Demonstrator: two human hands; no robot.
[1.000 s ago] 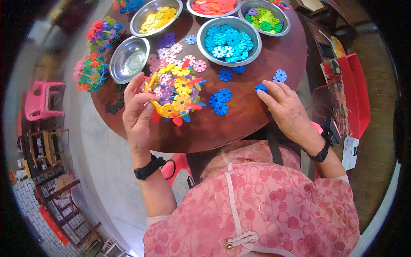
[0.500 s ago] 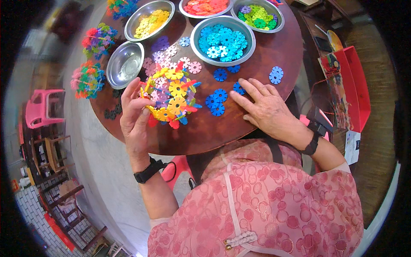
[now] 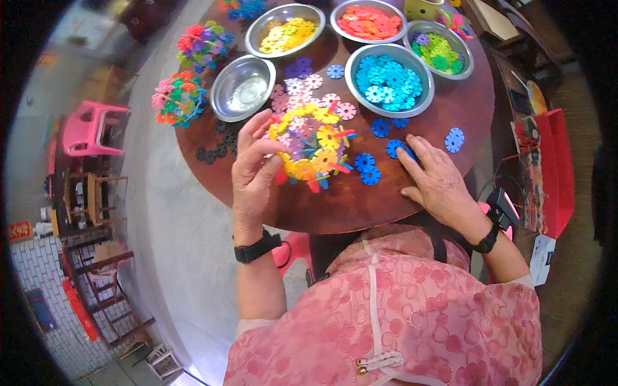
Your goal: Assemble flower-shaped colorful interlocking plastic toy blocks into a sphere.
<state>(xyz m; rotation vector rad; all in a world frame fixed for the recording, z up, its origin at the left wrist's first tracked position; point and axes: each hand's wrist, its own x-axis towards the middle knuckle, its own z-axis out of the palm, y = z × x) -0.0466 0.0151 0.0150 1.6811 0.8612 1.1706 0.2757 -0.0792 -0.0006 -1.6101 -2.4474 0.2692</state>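
Note:
My left hand [image 3: 252, 175] grips a ball-shaped cluster of interlocked snowflake discs [image 3: 312, 145], mostly yellow with orange, pink and red, held just over the round brown table [image 3: 347, 199]. My right hand [image 3: 434, 177] lies flat on the table, fingertips touching a loose blue disc [image 3: 394, 148]. Two more blue discs [image 3: 368, 168] lie between the hands, and another blue disc [image 3: 455, 139] sits to the right. Pale pink and purple discs [image 3: 309, 87] lie scattered behind the cluster.
Steel bowls hold blue discs [image 3: 388, 82], yellow discs [image 3: 286, 33], orange discs [image 3: 368, 20] and green discs [image 3: 439, 53]; one bowl [image 3: 243, 89] is empty. Two finished multicolour balls [image 3: 179, 98] [image 3: 203, 42] rest at the table's left. A pink stool [image 3: 90, 128] and red bag [image 3: 547, 174] flank the table.
My right hand slid left across the table from the far blue disc toward the blue discs near the cluster. My left hand kept hold of the cluster.

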